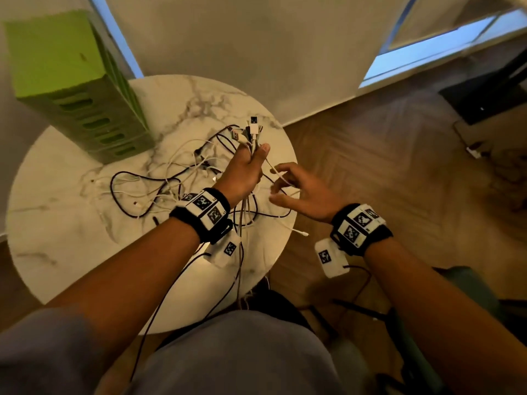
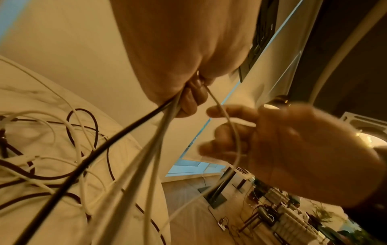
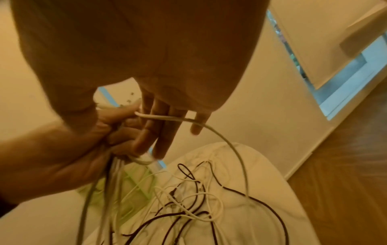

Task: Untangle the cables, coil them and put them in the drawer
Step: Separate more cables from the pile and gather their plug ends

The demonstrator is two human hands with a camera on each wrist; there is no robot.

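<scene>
**Cables bunched in the left fist**

Cables [image 1: 171, 178] sprawl tangled across the marble table [image 1: 57, 223], plug ends clenched in the left hand [image 1: 242, 175]. The right hand [image 1: 302, 192], fingers spread, grips nothing; a white strand [image 3: 220, 137] crosses them. Limp and light, probably snag-prone; best held near the plugs. The green drawer unit [image 1: 85, 104] stands far left.

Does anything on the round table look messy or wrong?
Yes. Black and white cables lie knotted across the round marble table, and one white plug end pokes past its edge. The left hand grips a bunch of cable ends. Nothing looks broken.
</scene>
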